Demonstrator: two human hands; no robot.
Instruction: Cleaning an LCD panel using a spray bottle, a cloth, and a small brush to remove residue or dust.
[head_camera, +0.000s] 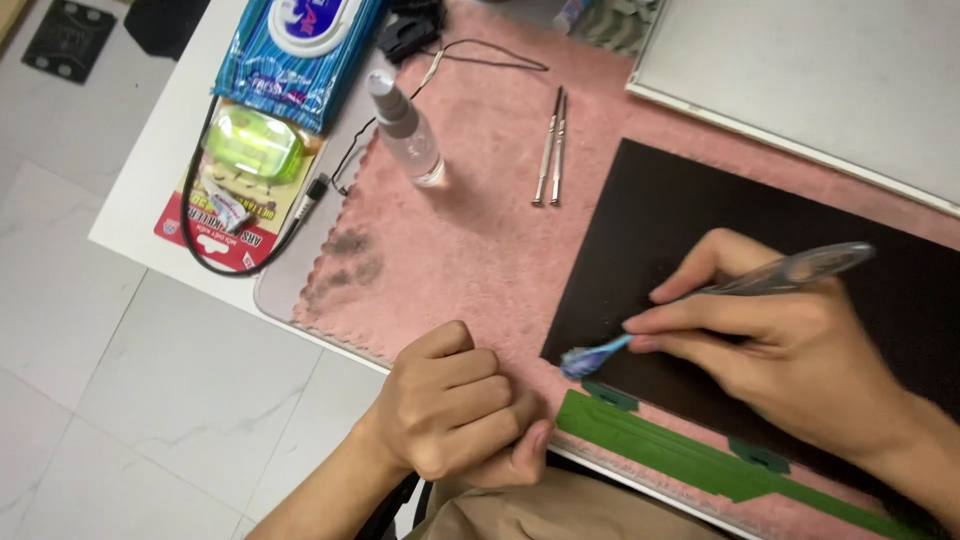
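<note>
right hand (790, 350), toothbrush (700, 300), black panel (650, 220)

Two screwdrivers (551, 146), one toothbrush (720, 290)

Colours only: mat (470, 260) is pink, with a dark grey smudge near its left edge. Panel (640, 230) on it is flat black. Brush (720, 295) has a clear grey handle and blue-white bristles. Strip (680, 455) along the panel's near edge is green. Wipes pack (300, 50) is blue with wavy stripes and a white lid. Case (252, 143) is translucent lime green, lying on a red-and-tan card (215, 225). Spray bottle (405, 125) is clear. Tabletop (170, 130) is white; floor (120, 380) is pale grey tile.
</note>
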